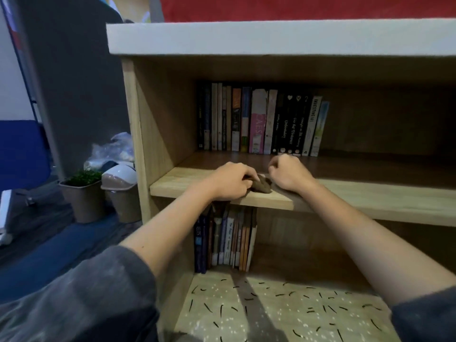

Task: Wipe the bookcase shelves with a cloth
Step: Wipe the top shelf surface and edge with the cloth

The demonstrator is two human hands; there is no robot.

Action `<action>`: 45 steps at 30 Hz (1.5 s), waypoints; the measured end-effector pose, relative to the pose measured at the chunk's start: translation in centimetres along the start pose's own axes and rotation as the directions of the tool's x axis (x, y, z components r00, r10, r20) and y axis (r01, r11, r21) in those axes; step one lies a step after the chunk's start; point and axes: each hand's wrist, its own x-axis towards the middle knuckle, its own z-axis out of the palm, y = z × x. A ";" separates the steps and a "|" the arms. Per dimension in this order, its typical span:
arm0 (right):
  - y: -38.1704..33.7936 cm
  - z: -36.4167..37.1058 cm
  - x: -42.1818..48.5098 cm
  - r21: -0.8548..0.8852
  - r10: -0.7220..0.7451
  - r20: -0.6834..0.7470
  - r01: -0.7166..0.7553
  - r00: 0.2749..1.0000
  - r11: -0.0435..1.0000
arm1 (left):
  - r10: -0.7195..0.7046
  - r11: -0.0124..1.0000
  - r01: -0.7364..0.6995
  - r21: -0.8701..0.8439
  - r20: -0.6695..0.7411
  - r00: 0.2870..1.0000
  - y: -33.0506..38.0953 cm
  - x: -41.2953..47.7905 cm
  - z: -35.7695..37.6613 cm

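A wooden bookcase [138, 124] fills the view. Its middle shelf [385, 196] carries a row of upright books [261, 119] at the back. A small brown cloth [262, 185] lies bunched near the shelf's front edge. My left hand [228, 182] rests on the cloth's left side, fingers curled over it and holding it. My right hand [287, 172] sits just right of the cloth with its fingers closed; whether it pinches a corner of the cloth is hidden.
A lower shelf holds more upright books [225, 239]. Patterned floor covering [283, 309] lies below. Left of the bookcase stand a potted plant [82, 193], a small lidded bin [121, 188] and a plastic bag [113, 149]. A blue chair [19, 154] is at far left.
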 end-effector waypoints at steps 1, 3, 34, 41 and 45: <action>0.0 -0.1 -1.1 0.007 -0.030 0.016 0.030 0.999 1.000 | 0.036 0.999 -0.036 -0.027 -0.006 0.999 0.3 -1.0 0.0; 0.2 -0.1 -2.7 0.033 -0.051 0.024 0.051 0.998 0.998 | 0.104 0.992 -0.105 -0.074 -0.020 0.994 1.0 -2.7 -0.1; 0.0 -0.4 -3.9 0.001 -0.067 -0.014 0.067 0.998 0.998 | -0.122 0.988 0.104 -0.112 -0.172 0.978 0.9 -2.4 0.7; 0.1 -0.5 -4.2 0.013 -0.086 -0.035 0.087 0.996 0.996 | -0.380 0.911 0.413 0.014 -0.364 0.850 -1.2 -0.5 -0.4; 0.2 -0.3 -4.2 0.026 -0.087 -0.039 0.088 0.995 0.996 | -0.323 0.935 0.349 0.060 -0.262 0.909 -1.3 -0.9 1.5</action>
